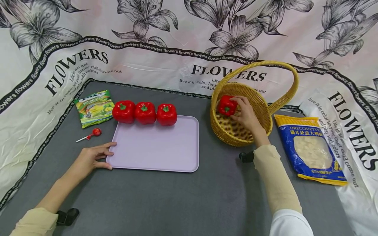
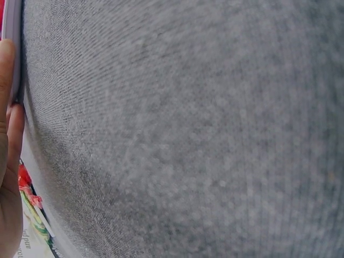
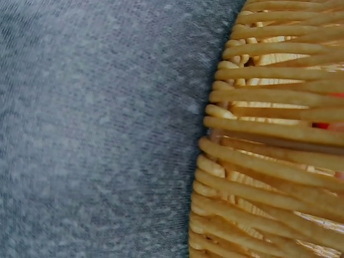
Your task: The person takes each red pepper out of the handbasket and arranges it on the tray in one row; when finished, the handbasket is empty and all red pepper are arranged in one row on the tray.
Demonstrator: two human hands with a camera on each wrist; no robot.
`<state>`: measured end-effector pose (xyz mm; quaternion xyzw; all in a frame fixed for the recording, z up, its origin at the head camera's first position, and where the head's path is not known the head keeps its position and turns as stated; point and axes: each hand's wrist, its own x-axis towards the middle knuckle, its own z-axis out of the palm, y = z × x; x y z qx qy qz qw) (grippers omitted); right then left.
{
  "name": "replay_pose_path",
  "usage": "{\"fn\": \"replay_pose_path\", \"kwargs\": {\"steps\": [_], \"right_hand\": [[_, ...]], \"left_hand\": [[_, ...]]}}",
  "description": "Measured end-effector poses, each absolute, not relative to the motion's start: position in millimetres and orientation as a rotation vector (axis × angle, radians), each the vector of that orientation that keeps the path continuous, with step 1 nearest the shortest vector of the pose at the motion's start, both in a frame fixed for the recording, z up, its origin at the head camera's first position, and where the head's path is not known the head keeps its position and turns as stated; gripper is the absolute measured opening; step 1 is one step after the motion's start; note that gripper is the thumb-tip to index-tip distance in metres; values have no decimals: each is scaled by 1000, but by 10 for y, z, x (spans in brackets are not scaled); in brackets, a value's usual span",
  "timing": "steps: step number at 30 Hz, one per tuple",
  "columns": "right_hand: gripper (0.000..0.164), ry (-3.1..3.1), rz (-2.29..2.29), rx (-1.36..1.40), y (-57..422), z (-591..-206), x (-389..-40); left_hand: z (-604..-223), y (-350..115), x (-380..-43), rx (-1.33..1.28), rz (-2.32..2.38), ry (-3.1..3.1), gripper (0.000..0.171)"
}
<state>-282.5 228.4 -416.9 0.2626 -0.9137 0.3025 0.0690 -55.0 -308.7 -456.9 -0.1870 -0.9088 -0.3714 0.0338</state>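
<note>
In the head view my right hand (image 1: pixel 245 114) reaches into the yellow wicker basket (image 1: pixel 217 126) and grips a red bell pepper (image 1: pixel 226 106) between thumb and fingers. The right wrist view is filled by the basket's woven side (image 3: pixel 269 129), with bits of red showing through the gaps. My left hand (image 1: pixel 94 156) touches the left edge of a pale purple tray (image 1: pixel 156 147), its fingers fairly straight. Along the tray's back edge sit three red bell peppers in a row: left (image 1: pixel 123 111), middle (image 1: pixel 145 113) and right (image 1: pixel 166 114).
Left of the tray lie a green snack packet (image 1: pixel 95 108) and a red lollipop (image 1: pixel 96 132) with a white stick. A blue and yellow pasta bag (image 1: pixel 311 150) rests right of the basket. The basket's tall handle (image 1: pixel 265 64) arches over it. A flower-printed cloth (image 1: pixel 165 72) borders the grey surface (image 1: pixel 177 200).
</note>
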Motion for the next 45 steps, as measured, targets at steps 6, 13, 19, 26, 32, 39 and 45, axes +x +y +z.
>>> {"fn": "replay_pose_path", "kwargs": {"steps": [6,13,19,26,32,39,45], "right_hand": [[68,-2752,978,724,2299,-4109,-2804],[67,-2833,1195,555,2314,-4017,-2779],[62,-2940,1526,503,2367,-3909,-2731],[61,-3023,1743,434,2436,-3933,-2721],[65,-2928,1831,495,2384,-4001,-2749],[66,-2818,1907,521,2092,-3773,-2611],[65,-2773,1833,447,2017,-3777,-2624]], "left_hand": [[-4587,-3105,-565,-584,-1141,-2789,43],[-4578,-3117,-569,-606,-1156,-2765,43],[-4576,-3131,-543,-581,-1169,-2777,42],[-4609,-3119,-507,-579,-1181,-2768,42],[-4604,-3098,-503,-553,-1177,-2781,42],[-4609,-3081,-513,-558,-1171,-2774,42],[-4591,-3069,-546,-577,-1156,-2764,42]]}}
